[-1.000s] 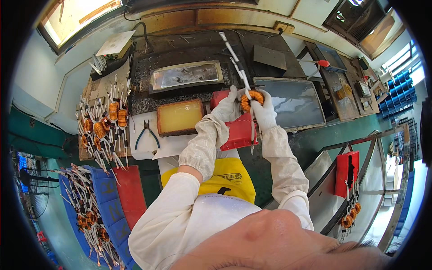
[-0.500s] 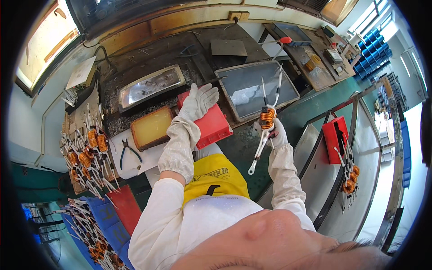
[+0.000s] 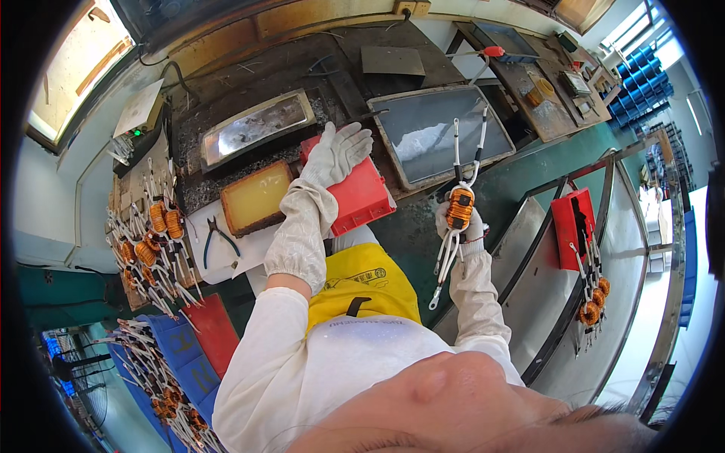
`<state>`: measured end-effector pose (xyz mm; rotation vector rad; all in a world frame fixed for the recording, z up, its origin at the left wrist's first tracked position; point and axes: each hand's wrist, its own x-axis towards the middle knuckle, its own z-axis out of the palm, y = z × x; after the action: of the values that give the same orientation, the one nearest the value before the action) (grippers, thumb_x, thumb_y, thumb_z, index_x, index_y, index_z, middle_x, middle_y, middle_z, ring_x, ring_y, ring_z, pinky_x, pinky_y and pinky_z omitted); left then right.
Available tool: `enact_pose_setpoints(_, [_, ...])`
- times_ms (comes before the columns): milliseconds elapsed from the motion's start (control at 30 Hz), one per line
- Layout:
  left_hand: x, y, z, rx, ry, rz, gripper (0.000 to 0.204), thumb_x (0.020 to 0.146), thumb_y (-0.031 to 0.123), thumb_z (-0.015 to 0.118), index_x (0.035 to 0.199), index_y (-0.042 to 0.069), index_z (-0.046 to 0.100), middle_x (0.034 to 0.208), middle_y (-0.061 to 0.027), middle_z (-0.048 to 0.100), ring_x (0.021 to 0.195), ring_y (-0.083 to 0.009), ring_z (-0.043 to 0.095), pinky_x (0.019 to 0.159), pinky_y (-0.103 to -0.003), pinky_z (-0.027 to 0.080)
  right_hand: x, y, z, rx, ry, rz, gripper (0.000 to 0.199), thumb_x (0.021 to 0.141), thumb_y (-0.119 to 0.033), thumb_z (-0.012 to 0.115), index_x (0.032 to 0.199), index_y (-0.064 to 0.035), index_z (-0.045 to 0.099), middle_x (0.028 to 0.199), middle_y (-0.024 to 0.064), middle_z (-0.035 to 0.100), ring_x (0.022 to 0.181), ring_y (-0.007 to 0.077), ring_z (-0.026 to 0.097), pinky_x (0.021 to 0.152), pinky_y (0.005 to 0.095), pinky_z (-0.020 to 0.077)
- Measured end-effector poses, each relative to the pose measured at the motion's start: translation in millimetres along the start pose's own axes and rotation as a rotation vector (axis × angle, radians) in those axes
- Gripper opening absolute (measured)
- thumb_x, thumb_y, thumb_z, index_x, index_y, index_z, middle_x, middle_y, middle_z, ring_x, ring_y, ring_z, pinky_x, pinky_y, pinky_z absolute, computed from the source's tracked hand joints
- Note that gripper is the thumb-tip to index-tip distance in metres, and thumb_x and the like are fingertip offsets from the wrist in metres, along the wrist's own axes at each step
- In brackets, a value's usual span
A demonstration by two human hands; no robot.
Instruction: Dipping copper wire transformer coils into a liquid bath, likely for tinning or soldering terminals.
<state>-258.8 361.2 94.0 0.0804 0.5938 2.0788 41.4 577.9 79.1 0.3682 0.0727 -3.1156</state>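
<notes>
My right hand, in a pale glove, is closed round a copper-wound choke coil with white sleeved leads. Some leads point up and away, and others hang down with ring terminals on their ends. My left hand, gloved too, lies stretched out on top of a red plastic box, its fingers extended and nothing in them. Just left of that box is a rectangular tray of yellowish, wax-like material. Beyond it is a metal-framed pot with a shiny silvery surface.
Pliers lie on white paper. Several similar coils are heaped at the left, with more in a blue bin. A grey framed tray stands at the far right of the bench. On the right, a metal cart carries a red box and hanging coils.
My right hand has raised and turned the coil slightly, so its winding faces me more and its upper leads stand straighter. My left hand stays on the red box. The view has shifted slightly.
</notes>
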Motion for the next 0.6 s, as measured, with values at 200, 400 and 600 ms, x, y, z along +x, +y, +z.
enact_pose_setpoints(200, [0, -1, -9, -0.006, 0.000, -0.005, 0.070, 0.104, 0.056, 0.039, 0.142, -0.002, 0.044, 0.141, -0.0235, 0.052, 0.127, -0.0362, 0.055, 0.111, -0.046, 0.044, -5, 22, 32, 0.045, -0.100, -0.114, 0.039, 0.090, -0.015, 0.058, 0.126, 0.0001, 0.055, 0.100, 0.0164, 0.061, 0.093, 0.0340, 0.064, 0.077, 0.0501, 0.0625])
enact_pose_setpoints(400, [0, -2, -7, -0.007, 0.001, 0.005, 0.070, 0.104, 0.056, 0.039, 0.143, -0.002, 0.044, 0.142, -0.0230, 0.052, 0.127, -0.0363, 0.054, 0.112, -0.046, 0.043, -10, 3, 8, -0.316, 0.295, -0.253, 0.041, 0.092, -0.025, 0.058, 0.123, 0.0016, 0.055, 0.097, 0.0172, 0.062, 0.085, 0.0333, 0.064, 0.072, 0.0473, 0.0624])
enact_pose_setpoints(600, [5, -3, -7, -0.010, -0.003, -0.004, 0.069, 0.104, 0.055, 0.039, 0.143, -0.002, 0.044, 0.142, -0.0228, 0.052, 0.127, -0.0353, 0.055, 0.112, -0.046, 0.043, -13, 13, 7, -0.047, -0.017, -0.128, 0.034, 0.094, -0.026, 0.059, 0.119, -0.0039, 0.059, 0.097, 0.0153, 0.065, 0.086, 0.0322, 0.066, 0.069, 0.0451, 0.0599])
